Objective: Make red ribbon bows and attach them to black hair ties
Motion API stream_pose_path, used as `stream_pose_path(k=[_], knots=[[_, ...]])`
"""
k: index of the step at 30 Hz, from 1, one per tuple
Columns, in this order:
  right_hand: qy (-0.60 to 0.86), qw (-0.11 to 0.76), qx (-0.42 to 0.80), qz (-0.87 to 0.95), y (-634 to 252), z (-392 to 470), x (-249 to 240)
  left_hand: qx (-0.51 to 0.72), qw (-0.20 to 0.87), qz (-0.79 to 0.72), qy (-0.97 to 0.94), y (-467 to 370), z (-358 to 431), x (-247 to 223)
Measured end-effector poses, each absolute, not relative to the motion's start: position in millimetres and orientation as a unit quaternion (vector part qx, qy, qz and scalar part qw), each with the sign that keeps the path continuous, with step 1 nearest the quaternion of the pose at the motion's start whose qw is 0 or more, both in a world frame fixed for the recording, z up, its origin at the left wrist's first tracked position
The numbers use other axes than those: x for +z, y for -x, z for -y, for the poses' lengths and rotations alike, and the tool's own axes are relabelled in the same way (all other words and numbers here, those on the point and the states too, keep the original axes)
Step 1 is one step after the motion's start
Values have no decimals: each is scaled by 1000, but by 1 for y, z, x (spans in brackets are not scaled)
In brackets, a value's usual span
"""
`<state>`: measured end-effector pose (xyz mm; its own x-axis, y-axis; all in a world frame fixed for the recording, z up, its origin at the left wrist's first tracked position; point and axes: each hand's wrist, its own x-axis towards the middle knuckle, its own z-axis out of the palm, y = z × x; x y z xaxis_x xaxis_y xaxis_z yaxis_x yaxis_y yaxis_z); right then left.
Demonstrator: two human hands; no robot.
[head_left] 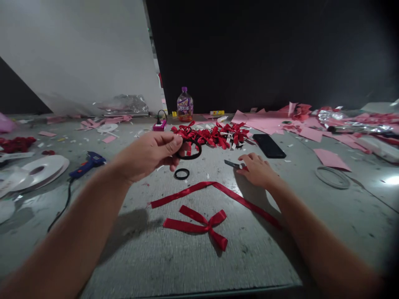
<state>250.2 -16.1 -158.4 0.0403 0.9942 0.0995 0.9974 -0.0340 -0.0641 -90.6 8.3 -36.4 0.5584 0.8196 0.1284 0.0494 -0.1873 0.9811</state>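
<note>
Between the thumb and fingers of my left hand (158, 151) is a black hair tie (195, 155), raised over the table. A second black hair tie (181, 174) lies flat just below it. My right hand (257, 168) rests on the table with its fingers curled on the handles of a pair of scissors (232, 163); the blades point left and the grip is mostly covered. Nearer me, a bent length of red ribbon (187, 191) stretches across the tabletop, its right end by my right forearm. In front of it lies a tied red ribbon bow (208, 227).
Behind my hands is a heap of red bows (215, 136), with a dark phone (269, 145) to its right. A blue glue gun (89, 164) and a white ribbon spool (43, 172) lie left. A bottle (185, 106) stands at the back; pink paper (268, 120) covers the back right.
</note>
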Motion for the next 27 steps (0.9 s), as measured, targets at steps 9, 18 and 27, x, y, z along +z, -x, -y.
stream_pose_path(k=[9,18,27], knots=[[687,131,20,715,-277,9,-154,428,284,-480,-712,123,-9,-153],[667,114,-11,736,-295,6,-153,429,118,-452,-773,128,-12,-161],[658,-4,-5,753,-271,19,-141,451,134,-501,-726,130,-10,-160]])
